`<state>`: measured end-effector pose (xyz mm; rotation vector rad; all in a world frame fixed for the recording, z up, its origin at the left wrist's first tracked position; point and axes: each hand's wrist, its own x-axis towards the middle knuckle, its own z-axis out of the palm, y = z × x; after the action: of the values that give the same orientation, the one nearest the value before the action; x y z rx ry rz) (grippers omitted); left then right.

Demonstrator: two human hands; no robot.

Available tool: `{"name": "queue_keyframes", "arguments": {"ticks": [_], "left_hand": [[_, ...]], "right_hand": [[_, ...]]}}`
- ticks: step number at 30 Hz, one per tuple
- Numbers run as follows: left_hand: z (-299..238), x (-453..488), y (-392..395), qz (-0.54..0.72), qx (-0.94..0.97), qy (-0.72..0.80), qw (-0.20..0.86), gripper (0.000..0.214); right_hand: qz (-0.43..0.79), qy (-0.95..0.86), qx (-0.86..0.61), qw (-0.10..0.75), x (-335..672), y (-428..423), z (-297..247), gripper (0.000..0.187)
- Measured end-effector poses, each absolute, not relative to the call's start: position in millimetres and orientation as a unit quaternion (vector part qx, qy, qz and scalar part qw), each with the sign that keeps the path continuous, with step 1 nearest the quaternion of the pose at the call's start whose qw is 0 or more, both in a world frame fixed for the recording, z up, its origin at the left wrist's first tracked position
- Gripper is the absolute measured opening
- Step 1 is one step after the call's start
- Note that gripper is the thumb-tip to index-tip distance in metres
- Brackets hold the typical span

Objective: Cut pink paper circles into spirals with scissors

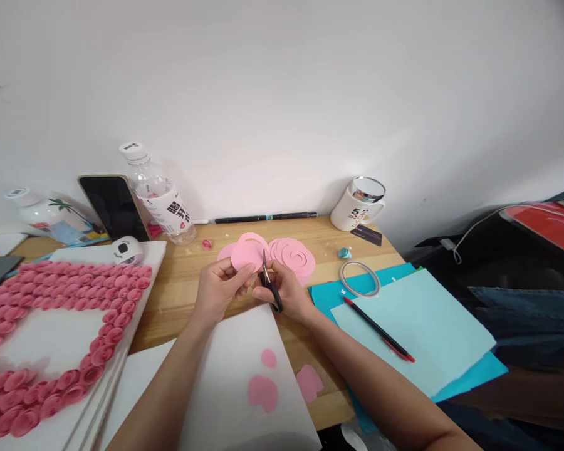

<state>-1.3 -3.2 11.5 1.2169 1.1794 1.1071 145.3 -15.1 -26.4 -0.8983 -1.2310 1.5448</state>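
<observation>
My left hand point(222, 285) pinches a pink paper circle point(245, 253) above the wooden table point(183, 282). My right hand point(286, 289) grips small black-handled scissors point(271, 285), the blades pointing up into the circle's right edge. Just behind lie pink paper spirals point(294, 255), cut and flat on the table. Pink scraps point(263, 391) rest on a white sheet point(235, 388) below my hands, with another scrap point(309, 382) on the wood.
A white board ringed with pink paper roses point(51, 332) lies at left, a white punch point(126, 250) on it. A phone point(115, 207), bottle point(157, 194), black pen point(263, 218) and mug point(360, 207) line the wall. Blue paper point(423, 326), tape ring point(360, 279) and red-black pen point(380, 331) sit right.
</observation>
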Motion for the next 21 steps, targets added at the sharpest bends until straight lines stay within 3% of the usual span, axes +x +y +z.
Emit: {"name": "queue_keyframes", "arguments": {"ticks": [21], "left_hand": [[13.9,-1.0,-2.3,0.506,0.474,0.485,0.532,0.028]], "right_hand": [[0.622,-0.511,-0.374,0.46,148.9,-14.3,-31.4,0.04]]}}
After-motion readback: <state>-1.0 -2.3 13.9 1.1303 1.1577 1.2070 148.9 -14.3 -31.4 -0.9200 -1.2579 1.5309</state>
